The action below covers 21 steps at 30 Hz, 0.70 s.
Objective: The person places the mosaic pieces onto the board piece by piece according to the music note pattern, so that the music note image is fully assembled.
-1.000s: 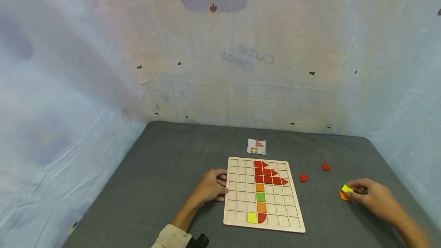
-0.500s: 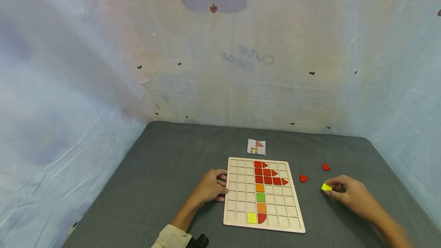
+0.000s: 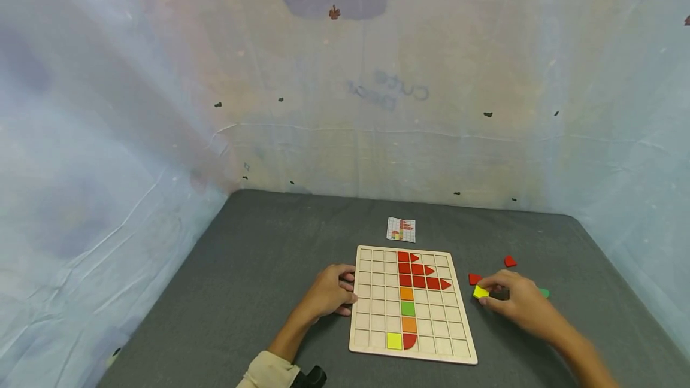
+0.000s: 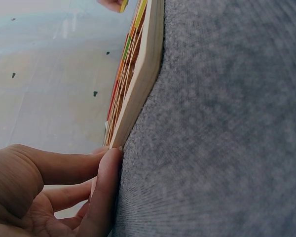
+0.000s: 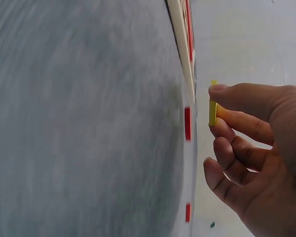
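Note:
A pale wooden grid board (image 3: 377,304) lies on the table, with red, orange, green and yellow tiles set in some squares. At its left edge my left hand (image 3: 330,291) holds the rim between thumb and fingers; the left wrist view shows the fingertips on the board's edge (image 4: 140,84). Right of the board, my right hand (image 3: 520,301) pinches a yellow tile (image 3: 481,292) between thumb and forefinger, raised off the table in the right wrist view. A red tile (image 3: 474,279) lies just beyond those fingertips.
Another red tile (image 3: 510,261) lies farther back on the right. A green piece (image 3: 544,293) shows partly behind my right hand. A printed pattern card (image 3: 401,229) lies behind the board on the grey tabletop (image 3: 280,244). A patterned curtain (image 3: 345,160) stands at the back.
My right hand has moved left toward the board, carrying the yellow tile away from the pieces at far right. The left hand and the board have stayed still.

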Each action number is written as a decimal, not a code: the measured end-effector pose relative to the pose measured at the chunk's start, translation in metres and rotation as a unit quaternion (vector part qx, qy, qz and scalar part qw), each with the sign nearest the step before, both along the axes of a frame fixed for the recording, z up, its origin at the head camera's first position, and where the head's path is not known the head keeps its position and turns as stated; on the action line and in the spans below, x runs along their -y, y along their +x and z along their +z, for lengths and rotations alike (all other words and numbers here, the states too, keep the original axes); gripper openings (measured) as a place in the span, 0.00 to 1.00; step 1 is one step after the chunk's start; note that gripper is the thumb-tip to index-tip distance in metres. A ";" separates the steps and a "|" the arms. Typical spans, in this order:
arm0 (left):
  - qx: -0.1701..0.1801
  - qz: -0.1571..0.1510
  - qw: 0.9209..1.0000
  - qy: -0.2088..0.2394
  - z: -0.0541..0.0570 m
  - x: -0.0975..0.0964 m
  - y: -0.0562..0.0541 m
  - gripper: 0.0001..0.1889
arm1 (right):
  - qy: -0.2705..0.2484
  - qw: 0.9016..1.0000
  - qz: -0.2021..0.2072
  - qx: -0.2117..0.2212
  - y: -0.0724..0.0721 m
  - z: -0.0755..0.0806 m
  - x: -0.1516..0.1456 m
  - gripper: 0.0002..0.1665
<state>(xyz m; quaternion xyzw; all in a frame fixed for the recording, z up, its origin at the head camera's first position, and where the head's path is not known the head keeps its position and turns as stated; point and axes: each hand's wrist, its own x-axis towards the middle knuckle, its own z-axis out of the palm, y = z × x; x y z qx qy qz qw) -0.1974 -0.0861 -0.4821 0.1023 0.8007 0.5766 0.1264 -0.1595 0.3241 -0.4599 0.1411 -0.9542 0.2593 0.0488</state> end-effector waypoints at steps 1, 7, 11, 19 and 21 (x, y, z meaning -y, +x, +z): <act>0.000 0.000 1.000 0.000 0.000 0.000 0.000 0.34 | -0.001 1.000 0.003 0.000 0.000 0.000 0.004 0.13; 0.002 0.002 1.000 0.002 0.001 0.000 0.001 0.34 | -0.017 1.000 0.024 -0.012 -0.003 0.003 0.023 0.12; 0.001 0.003 1.000 0.003 0.001 0.000 0.001 0.34 | -0.022 0.999 0.035 0.004 -0.003 0.008 0.036 0.13; 0.004 0.002 1.000 0.000 0.001 -0.001 -0.001 0.35 | -0.011 0.998 0.060 0.026 -0.006 0.012 0.055 0.14; 0.005 0.003 1.000 0.001 0.001 -0.001 -0.001 0.35 | -0.014 0.997 0.072 0.025 -0.006 0.012 0.060 0.15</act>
